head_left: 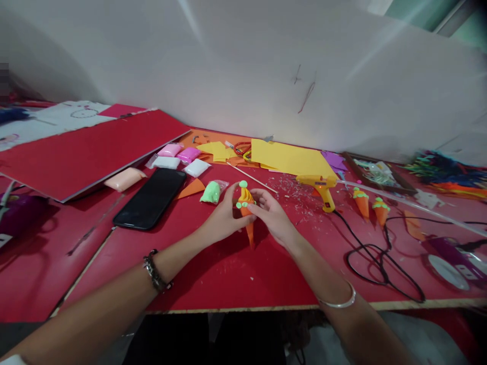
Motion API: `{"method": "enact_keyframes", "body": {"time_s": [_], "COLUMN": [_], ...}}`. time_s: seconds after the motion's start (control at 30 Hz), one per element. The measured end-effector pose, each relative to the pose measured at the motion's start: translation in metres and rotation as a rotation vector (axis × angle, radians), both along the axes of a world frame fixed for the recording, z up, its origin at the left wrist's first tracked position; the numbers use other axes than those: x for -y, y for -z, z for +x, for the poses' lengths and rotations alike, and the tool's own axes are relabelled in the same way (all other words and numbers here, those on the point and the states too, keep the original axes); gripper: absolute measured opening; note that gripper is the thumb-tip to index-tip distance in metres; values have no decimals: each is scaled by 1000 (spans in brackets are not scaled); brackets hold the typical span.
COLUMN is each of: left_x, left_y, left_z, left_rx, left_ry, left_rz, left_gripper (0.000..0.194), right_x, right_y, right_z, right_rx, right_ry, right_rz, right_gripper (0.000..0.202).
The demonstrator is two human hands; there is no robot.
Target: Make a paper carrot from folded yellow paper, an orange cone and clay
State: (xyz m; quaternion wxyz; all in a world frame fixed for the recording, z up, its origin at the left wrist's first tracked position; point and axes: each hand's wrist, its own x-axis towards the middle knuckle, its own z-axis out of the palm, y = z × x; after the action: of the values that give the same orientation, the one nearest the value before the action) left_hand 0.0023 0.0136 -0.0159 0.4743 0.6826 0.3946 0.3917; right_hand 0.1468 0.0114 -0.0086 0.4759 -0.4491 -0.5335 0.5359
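Between my hands an orange paper ice cream cone [249,229] stands upright, tip down. Yellow swirled clay fills its top, with a pale green ball at the peak and green dabs along the rim. My left hand [224,215] grips the cone from the left, thumb across its front. On the other side my right hand [274,219] is closed at the rim, its thumb pressing by the green dabs; its other fingers are partly behind the cone. A lump of green clay [210,193] in an open wrapper lies just beyond my left hand.
A yellow glue gun [322,190] stands right, its black cord [375,271] looped on the red table. Two similar cones [361,204] lie beyond it. A phone [151,199], clay packets [164,162], a thin stick [253,177], yellow paper [292,158] and scissors [243,149] lie around.
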Motion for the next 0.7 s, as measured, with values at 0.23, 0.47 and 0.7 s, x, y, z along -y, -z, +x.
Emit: {"method": "enact_keyframes", "body": {"time_s": [0.23, 0.47, 0.7], "left_x": [-6, -24, -32], "left_y": [-10, -12, 0], "left_z": [-10, -35, -42], "left_rx": [-281, -855, -1009], "left_ry": [-205, -537, -466], "left_rz": [196, 578, 577], "left_gripper": [51, 46, 41], "right_x": [-8, -7, -11], "right_y": [3, 4, 5], "right_z": [7, 6, 7], "right_rx": [-50, 90, 49], "right_ry": [95, 134, 284], "right_rz": [-54, -32, 31], "right_gripper": [30, 27, 18]}}
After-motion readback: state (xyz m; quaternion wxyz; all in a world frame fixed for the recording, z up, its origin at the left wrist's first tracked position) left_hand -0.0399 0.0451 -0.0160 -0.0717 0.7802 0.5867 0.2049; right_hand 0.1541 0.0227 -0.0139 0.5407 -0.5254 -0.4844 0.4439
